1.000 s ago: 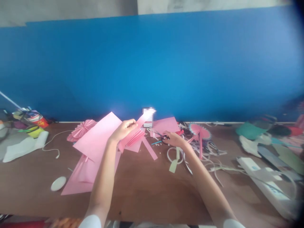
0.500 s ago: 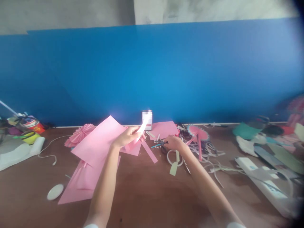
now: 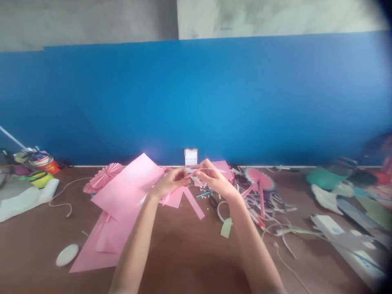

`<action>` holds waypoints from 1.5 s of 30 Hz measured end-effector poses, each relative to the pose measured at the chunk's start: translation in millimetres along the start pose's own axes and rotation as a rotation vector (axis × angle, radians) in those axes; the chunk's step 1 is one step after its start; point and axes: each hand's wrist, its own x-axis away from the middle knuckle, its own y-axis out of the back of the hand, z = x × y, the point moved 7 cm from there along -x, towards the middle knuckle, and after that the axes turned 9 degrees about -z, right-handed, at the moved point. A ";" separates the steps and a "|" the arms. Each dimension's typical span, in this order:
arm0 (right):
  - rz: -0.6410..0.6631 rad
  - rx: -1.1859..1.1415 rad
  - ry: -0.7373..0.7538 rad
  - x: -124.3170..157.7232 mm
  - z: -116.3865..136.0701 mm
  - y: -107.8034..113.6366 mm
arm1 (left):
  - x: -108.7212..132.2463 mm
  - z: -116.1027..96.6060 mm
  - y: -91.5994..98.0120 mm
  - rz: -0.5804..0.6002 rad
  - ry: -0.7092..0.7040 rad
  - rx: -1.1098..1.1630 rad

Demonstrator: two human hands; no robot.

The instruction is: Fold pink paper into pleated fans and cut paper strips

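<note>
Brown table (image 3: pixel 186 261) fills the lower frame; large pink paper sheet (image 3: pixel 127 192) lies left of centre. Left hand (image 3: pixel 168 183) and right hand (image 3: pixel 214 183) pinch thin pink paper strip (image 3: pixel 196 171) at frame centre, over the far table side. Black-handled scissors (image 3: pixel 213 201) lie just below the right hand.

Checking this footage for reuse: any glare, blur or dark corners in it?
Head view: top right corner darkens, the teal cloth at right is blurred, and pale glare sits at the tip of the pink paper sheet by the blue backdrop.

A craft workspace, its table (image 3: pixel 183 261) strewn with pink paper scraps (image 3: pixel 193 208).
</note>
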 end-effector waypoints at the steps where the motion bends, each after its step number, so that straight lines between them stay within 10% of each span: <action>1: -0.023 -0.068 -0.016 -0.8 -0.3 -1.4 | -0.5 0.1 -2.4 0.012 -0.008 -0.004; 12: -0.400 -0.184 -0.086 -4.4 -16.1 26.0 | -10.9 5.5 -20.8 0.055 -0.077 -0.048; 35: -0.067 -0.127 -0.146 -5.4 -14.0 11.4 | -8.9 -3.2 -25.7 -0.087 -0.078 -0.090; 45: -0.221 -0.104 -0.102 -11.1 -22.2 22.3 | -8.3 -7.6 -25.9 -0.109 -0.106 -0.054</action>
